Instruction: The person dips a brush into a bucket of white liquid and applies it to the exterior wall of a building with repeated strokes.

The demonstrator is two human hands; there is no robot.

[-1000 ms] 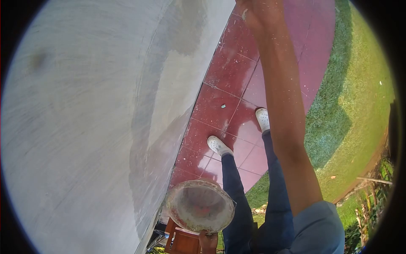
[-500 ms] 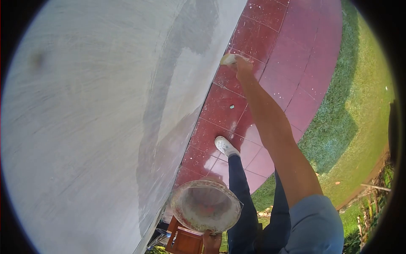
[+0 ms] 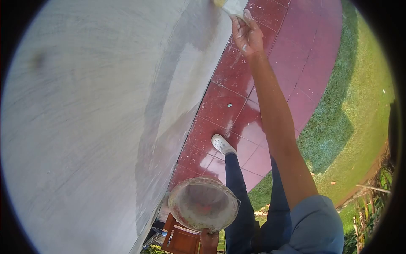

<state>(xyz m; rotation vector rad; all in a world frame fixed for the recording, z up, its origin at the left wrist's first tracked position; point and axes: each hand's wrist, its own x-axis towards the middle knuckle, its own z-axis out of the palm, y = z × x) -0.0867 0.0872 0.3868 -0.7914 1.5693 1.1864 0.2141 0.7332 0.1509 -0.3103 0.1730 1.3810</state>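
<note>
My right hand (image 3: 248, 36) is closed around the handle of a paintbrush (image 3: 230, 7) at the top of the view. The brush's yellowish bristle end lies against or very near the pale grey wall (image 3: 97, 127); contact cannot be made out. Low in the view, my left hand (image 3: 209, 240) grips the rim of a paint-stained bucket (image 3: 181, 203). The bucket's mouth faces me, with whitish residue and a reddish patch inside. Most of the left hand's fingers are hidden. Darker, damp-looking patches run along the wall.
Glossy red floor tiles (image 3: 220, 101) with pale specks run beside the wall. My foot in a white clog (image 3: 222, 144) stands on them. A small greenish chip (image 3: 229, 105) lies on the tiles. Grass (image 3: 330, 139) borders the right side. A brown wooden piece (image 3: 182, 240) shows behind the bucket.
My right hand has moved up and away with the paintbrush, turning over from low by the tiles to beside the wall. My left hand and the bucket have barely shifted.
</note>
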